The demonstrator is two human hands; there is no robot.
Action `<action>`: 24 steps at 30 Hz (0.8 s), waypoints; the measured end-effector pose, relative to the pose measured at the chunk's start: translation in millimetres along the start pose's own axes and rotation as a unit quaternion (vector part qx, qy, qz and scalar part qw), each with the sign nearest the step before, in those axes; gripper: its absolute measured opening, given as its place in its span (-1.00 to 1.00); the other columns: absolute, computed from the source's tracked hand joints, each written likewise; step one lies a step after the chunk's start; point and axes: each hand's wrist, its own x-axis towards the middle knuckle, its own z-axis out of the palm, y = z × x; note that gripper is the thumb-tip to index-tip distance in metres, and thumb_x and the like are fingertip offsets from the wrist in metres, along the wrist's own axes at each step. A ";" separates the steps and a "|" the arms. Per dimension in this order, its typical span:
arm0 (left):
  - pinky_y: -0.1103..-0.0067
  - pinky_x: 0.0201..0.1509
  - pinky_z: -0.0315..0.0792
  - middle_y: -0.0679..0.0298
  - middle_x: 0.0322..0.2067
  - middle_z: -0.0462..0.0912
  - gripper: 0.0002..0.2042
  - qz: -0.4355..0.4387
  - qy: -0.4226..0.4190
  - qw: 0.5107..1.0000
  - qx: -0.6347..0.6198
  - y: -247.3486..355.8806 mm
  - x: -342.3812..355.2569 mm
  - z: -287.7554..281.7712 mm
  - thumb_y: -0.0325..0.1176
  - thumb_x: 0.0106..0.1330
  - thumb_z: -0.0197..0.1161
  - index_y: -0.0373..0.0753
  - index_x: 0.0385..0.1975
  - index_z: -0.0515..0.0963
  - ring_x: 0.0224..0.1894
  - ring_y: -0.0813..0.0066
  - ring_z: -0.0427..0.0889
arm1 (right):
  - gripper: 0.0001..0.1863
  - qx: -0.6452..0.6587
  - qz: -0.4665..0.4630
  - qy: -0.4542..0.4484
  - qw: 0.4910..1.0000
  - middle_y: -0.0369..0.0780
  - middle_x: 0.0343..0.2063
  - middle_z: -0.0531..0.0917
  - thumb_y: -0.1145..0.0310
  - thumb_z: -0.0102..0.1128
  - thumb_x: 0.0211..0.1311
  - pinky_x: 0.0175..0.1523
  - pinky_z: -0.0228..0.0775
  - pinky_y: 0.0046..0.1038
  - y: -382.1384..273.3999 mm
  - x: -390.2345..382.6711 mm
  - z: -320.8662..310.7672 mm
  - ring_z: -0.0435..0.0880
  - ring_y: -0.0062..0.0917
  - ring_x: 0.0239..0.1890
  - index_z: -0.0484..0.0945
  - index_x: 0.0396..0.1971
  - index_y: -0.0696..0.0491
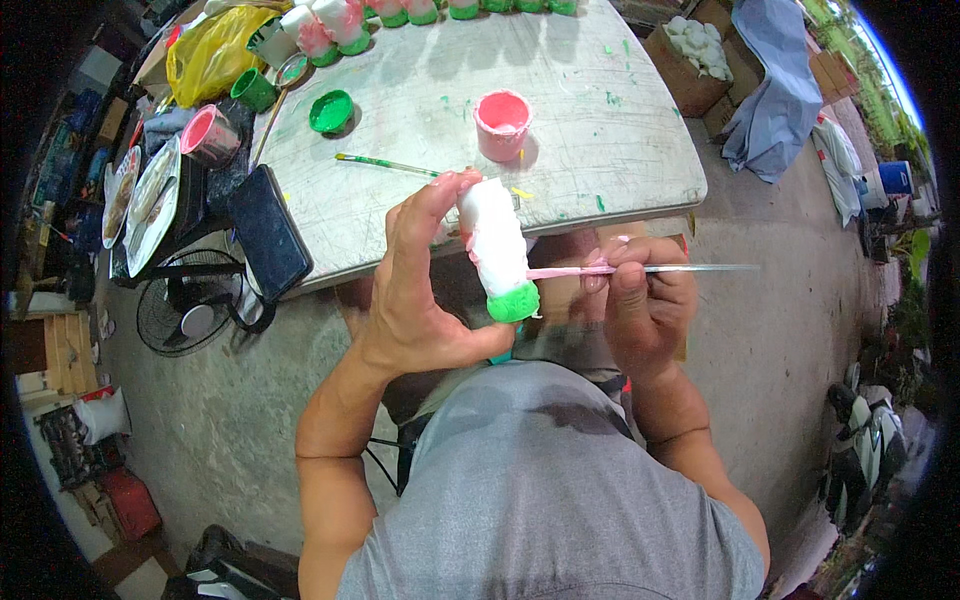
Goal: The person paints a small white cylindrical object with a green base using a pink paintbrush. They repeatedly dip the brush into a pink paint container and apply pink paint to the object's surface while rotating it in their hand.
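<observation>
Two hands busy: your left hand, thumb and fingers spread wide, holds the green-ended white piece by its ends, near the table edge; your right hand pinches the brush tightly, pink tip touching its side.

White, pink and green

The held piece is white, with irregular pink patches along one side and a bright green end. The held paintbrush is pink toward its tip, silvery along its handle. The cup is pink, the bowl green, the table white with green specks, the bag yellow.
</observation>
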 end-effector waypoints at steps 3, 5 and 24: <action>0.26 0.40 0.21 -0.14 0.31 0.42 0.22 0.002 0.001 1.000 -0.002 0.1 1.0 1.2 -0.37 -0.31 0.58 -0.29 0.50 -0.01 0.39 0.07 0.42 | -0.85 0.025 0.026 0.008 0.999 -0.13 -0.33 0.64 0.40 0.12 0.53 -0.10 0.51 -0.45 -6.8 -0.2 3.9 0.59 -0.54 -0.31 0.46 -0.10 0.19; 0.26 0.40 0.21 -0.14 0.31 0.42 0.22 0.004 0.001 1.000 -0.005 -0.4 0.7 1.8 -0.37 -0.31 0.58 -0.29 0.50 -0.01 0.38 0.07 0.42 | -0.84 -0.011 0.005 -0.008 1.000 -0.13 -0.33 0.64 0.40 0.13 0.53 -0.12 0.51 -0.47 -8.6 3.2 7.0 0.59 -0.56 -0.32 0.46 -0.11 0.19; 0.26 0.46 0.20 -0.12 0.32 0.42 0.19 0.008 0.000 1.000 0.002 0.6 -0.8 3.6 -0.39 -0.30 0.56 -0.31 0.49 0.03 0.39 0.05 0.42 | -0.87 -0.049 0.003 0.005 0.999 -0.13 -0.35 0.67 0.43 0.16 0.51 -0.17 0.53 -0.48 -14.5 3.7 6.1 0.61 -0.56 -0.35 0.52 -0.20 0.21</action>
